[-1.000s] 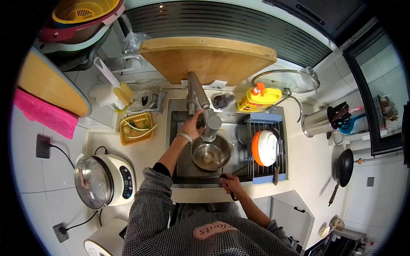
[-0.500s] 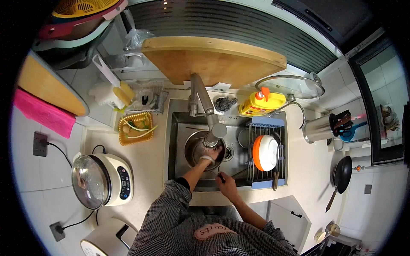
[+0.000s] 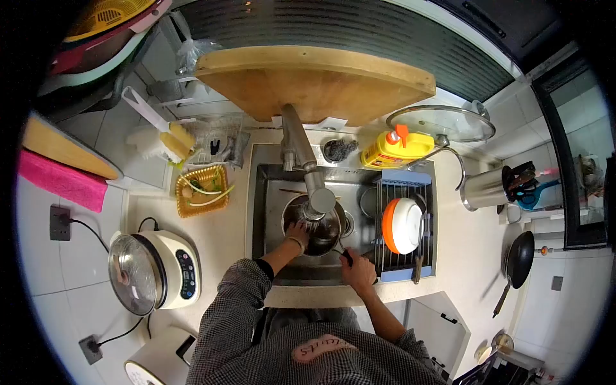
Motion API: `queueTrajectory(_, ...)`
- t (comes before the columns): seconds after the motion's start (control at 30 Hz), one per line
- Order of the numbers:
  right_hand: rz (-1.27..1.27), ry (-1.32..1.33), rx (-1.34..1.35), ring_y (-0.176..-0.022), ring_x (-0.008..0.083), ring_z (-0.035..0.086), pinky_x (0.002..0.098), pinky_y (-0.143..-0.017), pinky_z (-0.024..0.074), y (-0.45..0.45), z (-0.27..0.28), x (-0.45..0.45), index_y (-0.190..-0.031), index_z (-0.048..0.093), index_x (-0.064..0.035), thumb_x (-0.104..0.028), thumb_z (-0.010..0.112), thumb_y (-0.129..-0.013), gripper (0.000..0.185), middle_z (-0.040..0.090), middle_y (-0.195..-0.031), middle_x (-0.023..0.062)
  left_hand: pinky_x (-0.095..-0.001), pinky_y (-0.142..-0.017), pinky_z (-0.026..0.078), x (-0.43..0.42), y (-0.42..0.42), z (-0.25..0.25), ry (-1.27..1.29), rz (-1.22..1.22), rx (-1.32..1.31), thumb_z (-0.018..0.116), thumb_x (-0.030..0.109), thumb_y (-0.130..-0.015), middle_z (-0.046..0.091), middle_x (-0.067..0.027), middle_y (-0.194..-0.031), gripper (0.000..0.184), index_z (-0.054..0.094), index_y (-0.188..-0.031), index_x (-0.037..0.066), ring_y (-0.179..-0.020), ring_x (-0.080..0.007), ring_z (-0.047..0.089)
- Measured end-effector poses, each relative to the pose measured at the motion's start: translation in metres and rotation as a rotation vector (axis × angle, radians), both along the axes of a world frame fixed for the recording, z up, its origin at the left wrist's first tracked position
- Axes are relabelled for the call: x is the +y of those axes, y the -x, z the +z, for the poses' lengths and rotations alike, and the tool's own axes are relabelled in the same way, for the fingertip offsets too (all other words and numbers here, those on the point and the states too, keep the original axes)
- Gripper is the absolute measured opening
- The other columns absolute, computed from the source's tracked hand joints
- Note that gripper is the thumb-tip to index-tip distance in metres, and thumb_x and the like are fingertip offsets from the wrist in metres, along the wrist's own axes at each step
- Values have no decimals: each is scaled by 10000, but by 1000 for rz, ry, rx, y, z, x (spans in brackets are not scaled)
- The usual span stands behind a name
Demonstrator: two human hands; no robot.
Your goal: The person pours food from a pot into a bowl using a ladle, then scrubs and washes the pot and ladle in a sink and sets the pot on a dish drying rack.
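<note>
A steel pot [image 3: 328, 239] sits in the sink under the faucet [image 3: 317, 200], and water sprays from the faucet head into it. My left hand [image 3: 296, 232] reaches into the pot at its left side, fingers stretched out against the inner wall; the fingertips are partly hidden by the spray. Wrapped round the pot's black handle, my right hand [image 3: 359, 270] is closed at the front right of the sink. A thin stick-like piece lies behind the pot, too small to name.
A dish rack [image 3: 402, 274] with a white-and-orange bowl [image 3: 403, 226] fills the sink's right side. Behind stand a yellow bottle [image 3: 398, 150] and a large cutting board [image 3: 321, 80]. Left are a yellow basket [image 3: 203, 210] with scallion pieces and an electric cooker [image 3: 170, 263].
My left hand has shifted left within the pot, to its left wall. My right hand has moved right with the handle, and the pot has turned or shifted slightly right.
</note>
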State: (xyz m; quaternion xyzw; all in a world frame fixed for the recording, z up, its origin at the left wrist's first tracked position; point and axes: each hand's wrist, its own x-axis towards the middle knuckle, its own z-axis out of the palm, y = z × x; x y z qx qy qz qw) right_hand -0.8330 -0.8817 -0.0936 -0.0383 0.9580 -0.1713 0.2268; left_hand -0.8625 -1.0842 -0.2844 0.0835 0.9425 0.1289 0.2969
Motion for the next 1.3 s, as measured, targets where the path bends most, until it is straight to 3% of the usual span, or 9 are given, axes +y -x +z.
queueTrajectory(0.13,-2,-8,23,-699,374,616,455,-631,490,2,-28,1,-1103,597,-171,-375,565,-807,361,638,-757,179,-417,-971,348,34,-17,-3,-303,-326,-60,439,299,-890,430,-150,-1302,424,485,-1246,72,-1165,-350,419)
queueTrajectory(0.2,-6,-26,46,-698,371,618,453,-619,489,-1,-28,4,-1104,597,-178,-383,566,-806,363,638,-755,178,-428,-969,345,39,-33,21,-821,196,85,459,372,-865,457,-173,-1252,460,503,-1218,79,-1124,-385,431)
queueTrajectory(0.43,2,-18,79,-685,356,621,437,-591,487,10,-18,18,-1110,597,-208,-401,568,-811,357,642,-753,164,-413,-1011,297,-10,-42,75,-99,-174,196,508,427,-832,317,-197,-1351,543,443,-1282,129,-1235,-368,314)
queueTrajectory(0.63,-17,-62,61,-710,345,625,427,-624,489,8,-20,12,-1111,597,-199,-372,594,-796,359,650,-783,152,-416,-1000,312,56,-51,61,-777,407,128,462,281,-885,340,-190,-1332,429,433,-1284,125,-1195,-345,362)
queueTrajectory(0.83,-100,82,75,-753,345,626,426,-646,488,9,-24,25,-1120,596,-187,-378,597,-794,377,652,-827,154,-435,-972,336,8,-48,81,-330,32,309,420,244,-907,411,-166,-1266,381,451,-1259,104,-1147,-358,400)
queueTrajectory(0.93,-109,34,52,-758,351,624,433,-653,488,5,-11,13,-1128,592,-191,-385,587,-799,382,650,-829,160,-420,-929,382,29,-38,114,-263,303,102,410,254,-913,437,-165,-1262,361,460,-1235,98,-1119,-340,447)
queueTrajectory(1.03,-57,14,22,-765,359,620,443,-661,487,1,-11,16,-1130,589,-194,-390,578,-803,381,648,-834,165,-419,-869,434,40,-8,49,-461,696,-241,428,247,-896,522,-193,-1170,335,517,-1155,54,-1041,-345,517)
queueTrajectory(1.13,-44,-56,-8,-765,367,616,450,-667,488,0,-6,10,-1130,589,-187,-395,569,-806,385,646,-830,170,-431,-820,458,43,9,-137,-86,186,433,442,274,-887,579,-227,-1052,331,584,-1016,5,-951,-370,562)
queueTrajectory(1.3,-47,-38,8,-752,370,616,461,-655,488,-4,-18,15,-1118,596,-187,-369,567,-806,363,645,-816,176,-428,-820,448,17,24,73,-592,784,-4,464,335,-878,575,-226,-1055,387,575,-1025,-5,-967,-378,550)
